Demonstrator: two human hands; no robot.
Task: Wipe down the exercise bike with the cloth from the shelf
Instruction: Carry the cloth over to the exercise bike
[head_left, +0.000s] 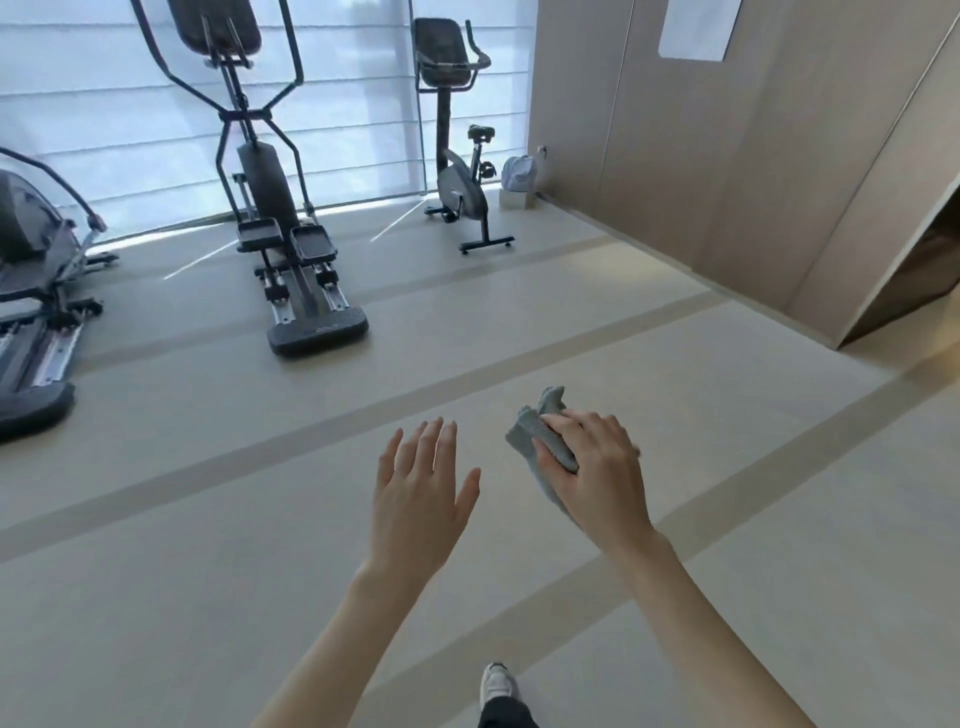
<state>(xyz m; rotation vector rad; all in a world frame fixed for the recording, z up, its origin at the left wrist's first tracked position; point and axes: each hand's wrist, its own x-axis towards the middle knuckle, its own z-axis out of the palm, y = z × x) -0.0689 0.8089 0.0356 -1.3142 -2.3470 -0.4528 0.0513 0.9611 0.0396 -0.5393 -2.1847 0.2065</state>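
Bike (460, 171), head view: upright on the floor (208, 519) at the far end of the room, before the blind (104, 104), untouched. Cloth (522, 434): grey, bunched, well short of the bike, near the camera; clamped between thumb and curled fingers of right hand (602, 483), one corner sticking up past the fingertips. Left hand (415, 499): as far from the bike as the right, apart from the cloth, fingers straight and spread, holding nothing. Elliptical (270, 197): left of the bike. Second machine (36, 291): further left, cut by the frame edge. Pale bag (519, 174): just right of the bike. Wall (675, 156): right of the bike. Shoe (498, 683): well apart from the bike, at the bottom edge.
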